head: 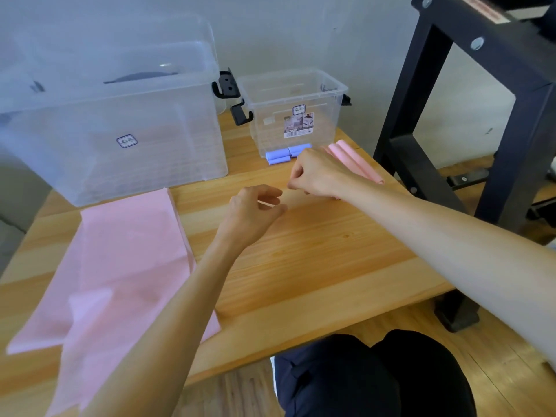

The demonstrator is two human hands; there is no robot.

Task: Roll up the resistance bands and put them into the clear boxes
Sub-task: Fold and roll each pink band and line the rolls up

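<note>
A flat pink resistance band (126, 266) lies spread over the left of the wooden table (316, 266). Rolled pink bands (358, 162) lie at the table's right edge. Three blue rolls (284, 155) sit on the table against the front of the small clear box (294, 115). The large clear box (105, 130) stands at the back left. My right hand (316, 173) is curled over the near end of the pink rolls, and a bit of pink shows under the wrist. My left hand (255, 206) hovers mid-table with loosely curled fingers, holding nothing.
A black metal frame (511, 115) stands just right of the table, close to my right arm. Black latches (228, 84) stick out between the two boxes. A wall runs behind them. My lap is at the table's front edge.
</note>
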